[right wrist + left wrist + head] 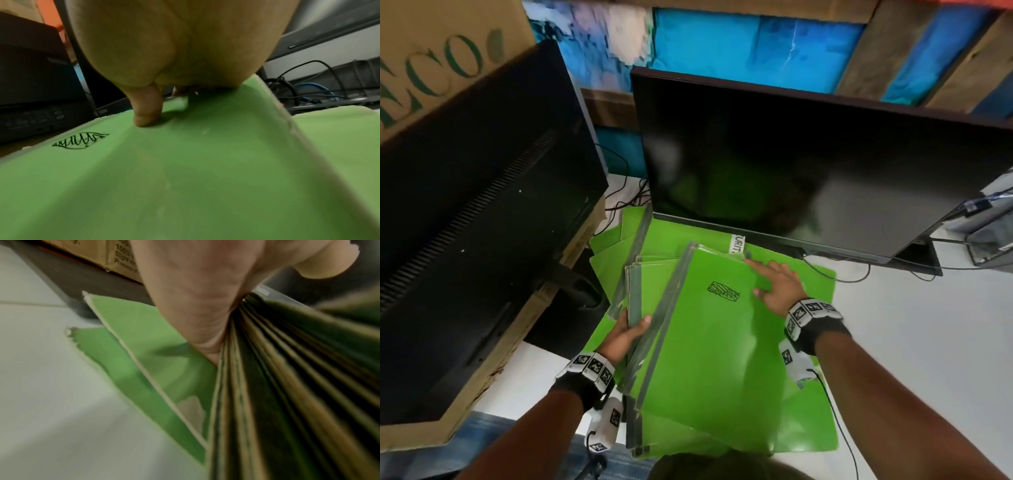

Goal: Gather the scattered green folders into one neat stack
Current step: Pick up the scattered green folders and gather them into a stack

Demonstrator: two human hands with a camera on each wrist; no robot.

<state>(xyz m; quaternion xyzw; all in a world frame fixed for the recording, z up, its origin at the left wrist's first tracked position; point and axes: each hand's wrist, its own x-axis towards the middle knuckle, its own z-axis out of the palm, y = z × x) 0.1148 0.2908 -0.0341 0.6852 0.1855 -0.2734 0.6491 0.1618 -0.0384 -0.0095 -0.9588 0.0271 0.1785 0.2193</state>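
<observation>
The left hand [625, 334] gripped the green folders [709, 349] by their left edge near the desk's [928, 342] front, the flat, open right hand [779, 286] pressing on top; squaring the edges likely needed gentle, even pressure.

Hemmed in: black monitor [808, 164] looming at the far side, boxed monitor [472, 212] crowding the left, cables [835, 274] trailing far right. Open white desk [914, 342] free on the right and near left.
</observation>
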